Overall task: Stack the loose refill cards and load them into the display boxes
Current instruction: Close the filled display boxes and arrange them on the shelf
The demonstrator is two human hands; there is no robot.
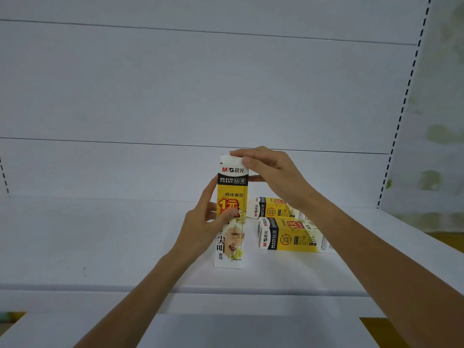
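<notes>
1. Standing upright near the middle of the white shelf (100,234), the tall display box (232,189) has its long axis vertical. Its printed front faces the camera and its base sits a little back from the shelf's front edge
2. The left hand (200,229) grips the box at mid-height, thumb on the front and fingers along the left edge; the right hand (271,172) pinches the white top flap (229,160) between thumb and fingers
3. Broad bare shelf lies to the left; to the right, the nearer flat box (293,237) and the farther flat box (271,208) lie side by side, long axes running toward the right edge
4. All three boxes are slim rectangular card printed yellow, black and white; the shelf and back panel (175,84) are smooth matte white, with a slotted upright (406,96) at the right back corner
</notes>
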